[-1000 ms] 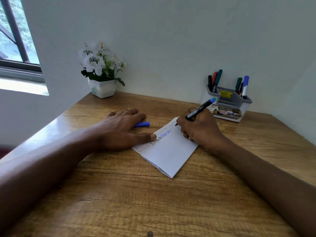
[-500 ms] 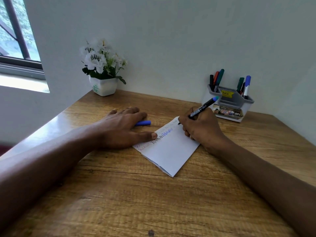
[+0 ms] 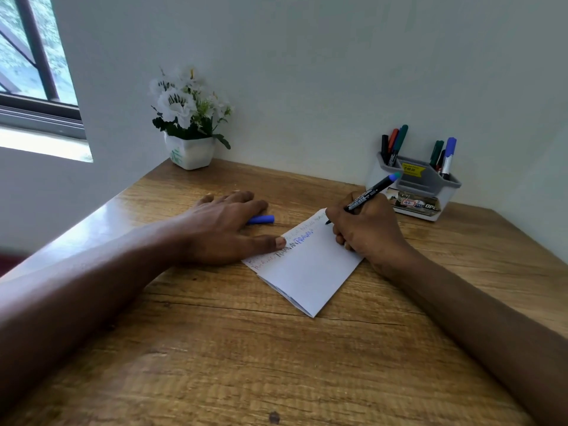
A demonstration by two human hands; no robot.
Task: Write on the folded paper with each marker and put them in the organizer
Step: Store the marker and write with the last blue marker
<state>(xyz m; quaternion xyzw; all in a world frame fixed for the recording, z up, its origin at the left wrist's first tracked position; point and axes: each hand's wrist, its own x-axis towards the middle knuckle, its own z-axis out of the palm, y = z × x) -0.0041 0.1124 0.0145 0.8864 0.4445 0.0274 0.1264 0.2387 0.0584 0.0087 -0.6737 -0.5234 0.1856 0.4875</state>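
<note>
A folded white paper (image 3: 310,272) lies on the wooden desk (image 3: 276,364), with lines of scribbles along its far edge. My right hand (image 3: 365,229) grips a black marker with a blue end (image 3: 372,192), its tip touching the paper's far right corner. My left hand (image 3: 224,229) lies flat, its thumb pressing the paper's left edge. A blue cap (image 3: 261,219) rests on the desk by my left fingers, partly hidden. The grey organizer (image 3: 415,186) stands at the back right, holding several markers in both end cups.
A white pot of white flowers (image 3: 189,124) stands in the back left corner against the wall. A window (image 3: 30,72) is at the far left. The desk's left edge meets a wall ledge.
My right hand has shifted the marker tip slightly rightward along the paper's far edge. My left hand stays pressed on the paper.
</note>
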